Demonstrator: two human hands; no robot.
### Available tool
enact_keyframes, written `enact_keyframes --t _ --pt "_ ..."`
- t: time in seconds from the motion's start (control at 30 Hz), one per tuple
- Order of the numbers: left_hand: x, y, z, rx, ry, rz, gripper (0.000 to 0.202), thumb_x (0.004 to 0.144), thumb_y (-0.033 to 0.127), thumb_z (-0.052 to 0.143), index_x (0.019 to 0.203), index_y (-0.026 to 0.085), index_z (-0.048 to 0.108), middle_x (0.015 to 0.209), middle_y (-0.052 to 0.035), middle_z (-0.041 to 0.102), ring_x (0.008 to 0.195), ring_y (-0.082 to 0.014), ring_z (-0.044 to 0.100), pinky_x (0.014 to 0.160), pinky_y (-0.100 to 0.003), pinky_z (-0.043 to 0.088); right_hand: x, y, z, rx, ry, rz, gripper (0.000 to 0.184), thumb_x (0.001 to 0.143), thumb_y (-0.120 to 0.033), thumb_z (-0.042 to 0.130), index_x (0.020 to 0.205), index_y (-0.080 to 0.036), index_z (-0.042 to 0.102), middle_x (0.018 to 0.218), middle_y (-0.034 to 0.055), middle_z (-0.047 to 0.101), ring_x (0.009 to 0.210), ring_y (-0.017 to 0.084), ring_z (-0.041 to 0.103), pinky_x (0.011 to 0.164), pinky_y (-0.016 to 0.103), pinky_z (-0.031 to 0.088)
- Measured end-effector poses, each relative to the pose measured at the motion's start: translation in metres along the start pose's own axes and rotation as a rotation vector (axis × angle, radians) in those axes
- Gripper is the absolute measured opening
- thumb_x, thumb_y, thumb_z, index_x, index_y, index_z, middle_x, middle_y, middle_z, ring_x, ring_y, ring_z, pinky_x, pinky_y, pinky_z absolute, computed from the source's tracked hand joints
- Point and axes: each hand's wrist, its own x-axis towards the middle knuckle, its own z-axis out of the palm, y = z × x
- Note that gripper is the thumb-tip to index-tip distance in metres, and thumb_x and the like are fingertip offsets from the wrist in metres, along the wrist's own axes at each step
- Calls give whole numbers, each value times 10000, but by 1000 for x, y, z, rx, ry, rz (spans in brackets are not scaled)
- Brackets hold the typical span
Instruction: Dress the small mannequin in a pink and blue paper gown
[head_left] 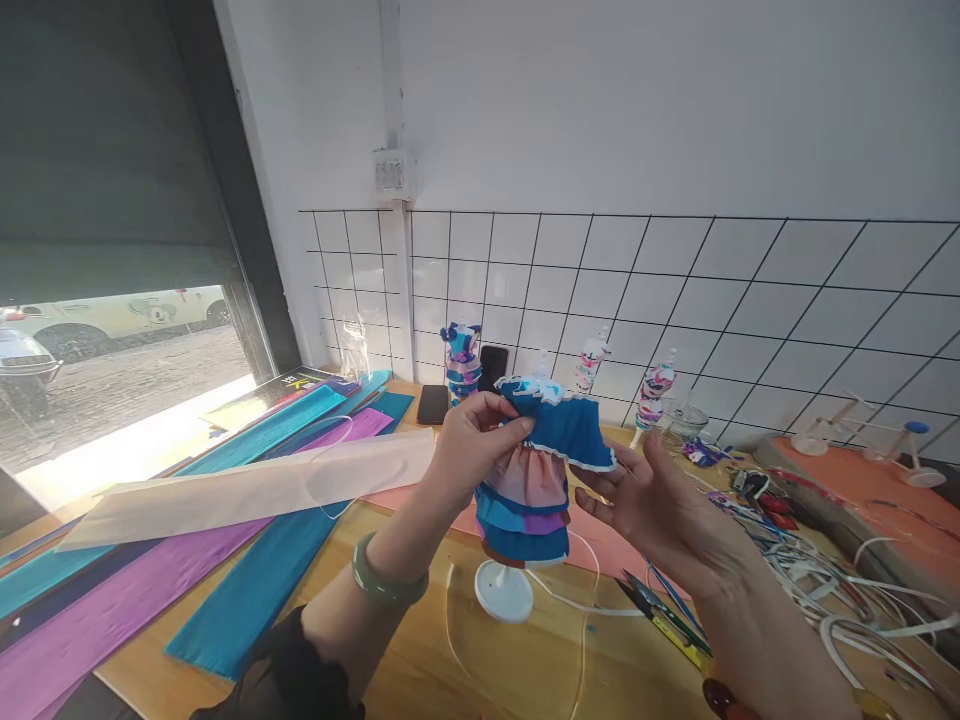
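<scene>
A small dress form stands on a round white base (504,592), wearing a tiered skirt (525,510) of pink, blue and purple fabric. Around its upper part lies a blue fabric strip (566,428) with white trim, its free end spread out to the right. My left hand (480,435) pinches the strip's left part between thumb and fingers. At the strip's lower right corner, my right hand (637,500) touches the trimmed edge; its fingers are stretched and the thumb stands apart.
Long fabric strips, white (262,490), purple (150,595) and teal (240,600), cover the left side. Scissors (660,610) lie near my right wrist. Tangled white cords (817,570) fill the right. Other dressed forms (462,365) and a phone (433,405) are behind.
</scene>
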Motion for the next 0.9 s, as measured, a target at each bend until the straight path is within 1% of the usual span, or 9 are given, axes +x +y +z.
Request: enact_keyframes --t 0.1,0.23,0.33,0.43,0.5,0.6,0.7,0.77,0.9 --pt "-1 -2 3 63 32 40 255 634 275 793 727 164 584 704 22 582 681 -108 538 669 -260 447 -3 5 11 7 108 -138 447 737 -496 745 1122 -282 667 985 28 748 870 188 678 791 344 528" --pt "-3 -5 7 64 80 45 231 638 266 781 715 168 587 701 28 577 675 -107 540 663 -251 436 -2 16 29 7 243 -286 721 634 -356 854 1281 -295 541 966 6 742 856 185 687 822 365 531" --pt "-4 -9 11 68 83 46 209 651 260 770 718 169 594 719 24 585 692 -111 550 672 -251 440 0 24 35 10 314 -347 897 570 -307 891 1356 -281 460 886 -17 721 853 188 685 864 387 534" --pt "-7 -14 15 98 53 39 191 668 257 763 728 167 606 737 15 595 720 -117 560 701 -258 445 0 26 37 -25 390 -398 995 555 -299 895 1418 -266 400 866 -20 686 856 190 679 907 400 529" --pt "-9 -14 19 99 36 28 186 673 258 761 725 165 609 740 9 597 727 -120 561 709 -263 446 -3 25 38 -80 442 -430 1010 568 -309 888 1441 -266 383 910 1 668 895 203 669 933 415 522" --pt "-13 -14 23 73 18 24 196 666 262 768 721 165 606 744 6 601 726 -123 562 707 -264 447 -7 22 41 -165 503 -484 956 597 -336 867 1431 -285 405 1070 53 632 1010 238 641 974 439 502" --pt "-14 -15 25 30 8 14 210 655 265 775 720 164 602 741 7 605 722 -122 565 710 -262 449 -9 22 42 -191 497 -511 901 633 -347 839 1423 -291 410 1179 86 602 1038 252 639 967 439 508" --pt "-15 -16 26 8 10 6 211 651 263 774 719 162 602 742 6 608 722 -122 566 711 -262 453 -9 23 42 -202 491 -503 893 651 -361 824 1430 -289 394 1129 84 627 950 247 670 907 446 543" --pt "-17 -16 27 -9 28 0 212 648 259 774 716 160 600 746 5 609 724 -121 563 704 -258 455 -9 22 43 -210 511 -480 887 660 -384 812 1431 -278 385 930 43 656 768 224 679 796 449 576"
